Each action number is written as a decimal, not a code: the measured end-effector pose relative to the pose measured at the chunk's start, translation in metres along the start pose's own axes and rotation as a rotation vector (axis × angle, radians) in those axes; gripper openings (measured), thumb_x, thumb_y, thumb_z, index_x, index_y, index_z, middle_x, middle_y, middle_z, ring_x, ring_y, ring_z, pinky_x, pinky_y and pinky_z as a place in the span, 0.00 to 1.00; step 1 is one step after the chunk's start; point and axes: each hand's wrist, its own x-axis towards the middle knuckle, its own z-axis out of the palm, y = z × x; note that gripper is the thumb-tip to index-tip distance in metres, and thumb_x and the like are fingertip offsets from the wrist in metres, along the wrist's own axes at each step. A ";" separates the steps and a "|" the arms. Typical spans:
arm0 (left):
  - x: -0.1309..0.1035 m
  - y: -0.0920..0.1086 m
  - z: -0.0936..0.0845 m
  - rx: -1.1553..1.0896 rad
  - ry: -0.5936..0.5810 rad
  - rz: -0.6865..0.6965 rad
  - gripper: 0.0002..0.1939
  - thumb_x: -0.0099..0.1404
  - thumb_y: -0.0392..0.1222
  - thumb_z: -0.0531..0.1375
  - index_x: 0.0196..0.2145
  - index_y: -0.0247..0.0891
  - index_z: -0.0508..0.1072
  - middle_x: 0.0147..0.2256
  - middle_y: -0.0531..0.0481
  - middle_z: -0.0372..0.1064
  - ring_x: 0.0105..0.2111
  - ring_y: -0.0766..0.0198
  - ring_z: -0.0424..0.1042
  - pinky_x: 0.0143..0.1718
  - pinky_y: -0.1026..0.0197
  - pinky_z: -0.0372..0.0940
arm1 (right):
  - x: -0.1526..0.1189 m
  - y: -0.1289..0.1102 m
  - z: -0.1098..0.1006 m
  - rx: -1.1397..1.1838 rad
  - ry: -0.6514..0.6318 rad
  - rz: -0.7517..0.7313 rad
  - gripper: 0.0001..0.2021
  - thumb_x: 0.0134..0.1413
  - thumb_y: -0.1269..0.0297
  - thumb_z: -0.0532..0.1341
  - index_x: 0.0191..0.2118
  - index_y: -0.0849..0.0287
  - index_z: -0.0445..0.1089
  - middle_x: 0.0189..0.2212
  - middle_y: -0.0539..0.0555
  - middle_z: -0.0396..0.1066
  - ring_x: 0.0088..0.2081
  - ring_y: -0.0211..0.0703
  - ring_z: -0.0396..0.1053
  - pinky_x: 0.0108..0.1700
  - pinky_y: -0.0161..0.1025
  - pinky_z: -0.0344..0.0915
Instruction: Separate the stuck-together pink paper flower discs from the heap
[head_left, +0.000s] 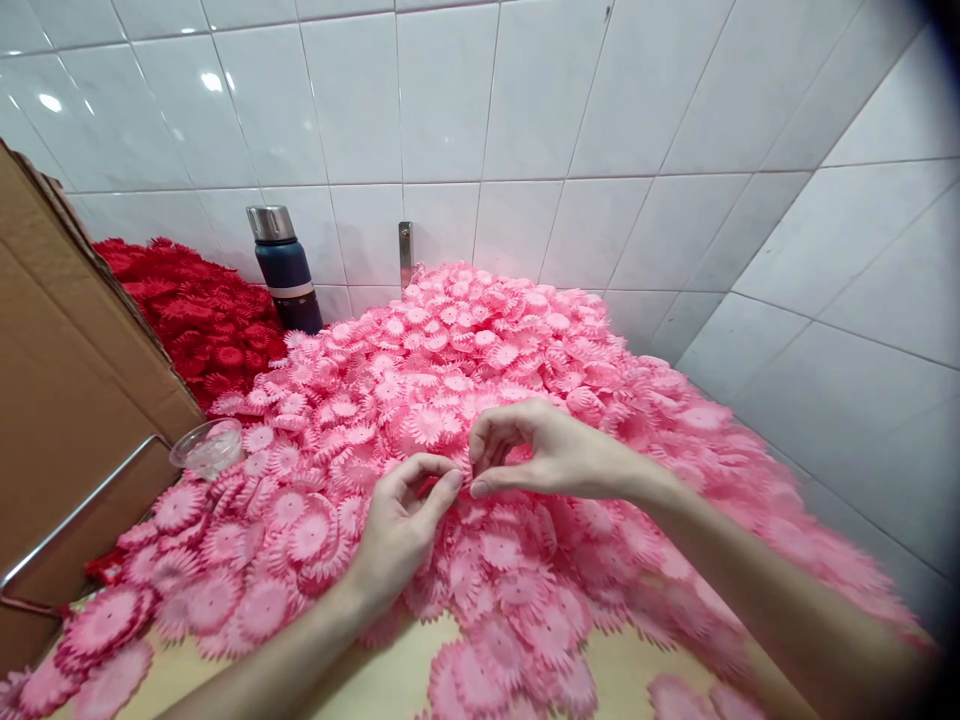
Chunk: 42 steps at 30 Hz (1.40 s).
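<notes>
My left hand (405,515) and my right hand (536,450) meet above the middle of a large heap of pink scalloped flower discs (510,355). Thumb and forefinger of the left hand are pinched together, pointing right. The right hand is curled, its thumb and fingertips closed just beside the left fingertips. Whatever is between the fingertips is too small to make out against the pink behind. Many discs have fringed edges and a small centre hole.
Behind on the left stand a dark blue bottle (289,275) and a pile of red discs (206,315). A cardboard box (75,340) borders the left side, near a clear plastic tub (210,452). White tiled walls (540,100) close off the back and right. Pale tabletop (394,670) shows in front.
</notes>
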 end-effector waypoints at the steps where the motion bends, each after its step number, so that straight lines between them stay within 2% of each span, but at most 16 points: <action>1: 0.000 0.000 0.000 -0.013 -0.004 -0.004 0.04 0.64 0.39 0.61 0.35 0.37 0.76 0.35 0.49 0.74 0.38 0.63 0.72 0.43 0.62 0.66 | 0.000 0.000 0.001 -0.032 0.015 -0.009 0.09 0.49 0.65 0.69 0.35 0.61 0.70 0.31 0.52 0.75 0.32 0.39 0.74 0.35 0.36 0.72; 6: 0.000 0.000 0.000 -0.061 -0.036 -0.006 0.07 0.63 0.39 0.63 0.40 0.39 0.77 0.40 0.49 0.76 0.42 0.63 0.73 0.46 0.63 0.67 | 0.002 -0.001 0.002 -0.097 0.033 -0.020 0.07 0.52 0.65 0.67 0.34 0.61 0.70 0.31 0.52 0.74 0.32 0.38 0.72 0.35 0.35 0.70; 10: 0.002 -0.002 -0.001 -0.067 -0.036 -0.012 0.07 0.62 0.38 0.64 0.39 0.39 0.77 0.39 0.50 0.76 0.41 0.64 0.74 0.46 0.63 0.67 | 0.001 -0.001 0.001 -0.062 0.008 -0.028 0.07 0.54 0.64 0.65 0.34 0.61 0.69 0.32 0.52 0.73 0.34 0.38 0.72 0.37 0.36 0.70; 16: 0.003 -0.001 -0.001 -0.065 -0.018 -0.017 0.06 0.61 0.38 0.64 0.38 0.38 0.77 0.37 0.49 0.76 0.40 0.63 0.73 0.46 0.61 0.67 | 0.001 -0.002 0.002 -0.055 -0.011 -0.015 0.03 0.54 0.70 0.63 0.34 0.60 0.69 0.33 0.52 0.73 0.35 0.39 0.73 0.38 0.37 0.71; 19: 0.002 0.001 -0.002 -0.075 0.009 -0.019 0.05 0.60 0.37 0.64 0.36 0.37 0.77 0.37 0.48 0.75 0.40 0.62 0.73 0.45 0.60 0.67 | 0.001 -0.001 0.000 -0.051 -0.008 -0.016 0.03 0.54 0.69 0.63 0.34 0.60 0.68 0.34 0.52 0.73 0.36 0.40 0.73 0.39 0.38 0.71; 24: 0.001 0.002 -0.002 -0.092 0.063 -0.033 0.04 0.60 0.36 0.64 0.34 0.37 0.74 0.35 0.49 0.72 0.38 0.62 0.71 0.44 0.61 0.66 | -0.001 -0.001 -0.002 -0.112 0.052 -0.039 0.02 0.52 0.72 0.61 0.33 0.60 0.68 0.33 0.52 0.72 0.35 0.39 0.71 0.40 0.39 0.70; 28: 0.001 0.003 -0.002 -0.082 0.071 -0.020 0.01 0.61 0.35 0.62 0.32 0.36 0.72 0.33 0.51 0.70 0.36 0.65 0.69 0.41 0.63 0.64 | -0.002 -0.004 -0.002 -0.133 0.065 -0.042 0.05 0.49 0.76 0.59 0.31 0.59 0.68 0.30 0.51 0.71 0.33 0.38 0.69 0.36 0.37 0.69; 35: 0.000 0.008 -0.002 -0.108 0.083 -0.007 0.08 0.62 0.37 0.61 0.27 0.37 0.66 0.30 0.53 0.65 0.32 0.66 0.65 0.37 0.64 0.63 | -0.004 -0.005 -0.009 -0.199 0.161 -0.065 0.08 0.46 0.79 0.57 0.29 0.59 0.68 0.28 0.50 0.70 0.31 0.39 0.66 0.36 0.38 0.66; 40: 0.000 0.007 -0.002 -0.080 0.076 0.022 0.01 0.62 0.35 0.61 0.33 0.38 0.71 0.33 0.51 0.69 0.36 0.64 0.69 0.41 0.63 0.65 | -0.004 -0.008 -0.007 -0.215 0.117 -0.076 0.09 0.47 0.79 0.58 0.31 0.59 0.70 0.29 0.50 0.72 0.32 0.39 0.68 0.37 0.37 0.66; 42: 0.001 0.005 -0.002 -0.078 0.065 0.015 0.03 0.62 0.35 0.61 0.35 0.40 0.74 0.35 0.50 0.72 0.38 0.63 0.70 0.43 0.62 0.65 | -0.004 -0.010 -0.005 -0.218 0.073 -0.082 0.11 0.49 0.78 0.58 0.34 0.58 0.73 0.31 0.50 0.75 0.34 0.39 0.70 0.38 0.37 0.67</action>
